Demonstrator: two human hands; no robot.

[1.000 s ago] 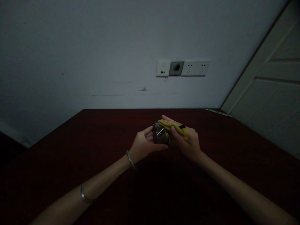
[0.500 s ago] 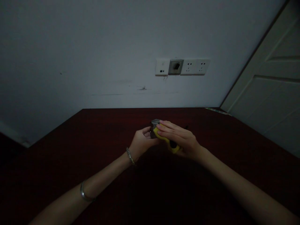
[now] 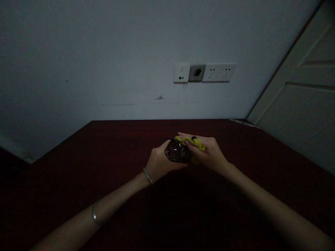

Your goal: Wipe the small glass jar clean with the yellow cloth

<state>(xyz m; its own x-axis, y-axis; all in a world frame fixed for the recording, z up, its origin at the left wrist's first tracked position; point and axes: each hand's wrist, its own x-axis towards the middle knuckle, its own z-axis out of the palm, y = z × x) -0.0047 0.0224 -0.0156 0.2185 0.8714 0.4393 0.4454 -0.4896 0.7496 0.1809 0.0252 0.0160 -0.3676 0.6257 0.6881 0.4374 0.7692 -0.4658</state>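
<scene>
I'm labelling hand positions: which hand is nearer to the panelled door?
Right. The right hand, gripping the yellow cloth, is left of the panelled door; the left hand, curled around the dark glossy object, is farther left.

The desk [image 3: 117,143] has a dark red top, and a thin, pale, patterned strip [image 3: 244,123] lies at its far right corner.

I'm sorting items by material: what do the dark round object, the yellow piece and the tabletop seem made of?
Dark round object: probably glass or plastic, glossy, with bright reflections.
Yellow piece: likely soft cloth, matte, judging by its folds.
Tabletop: perhaps wood or veneer, dark reddish; too dim for certainty.
</scene>
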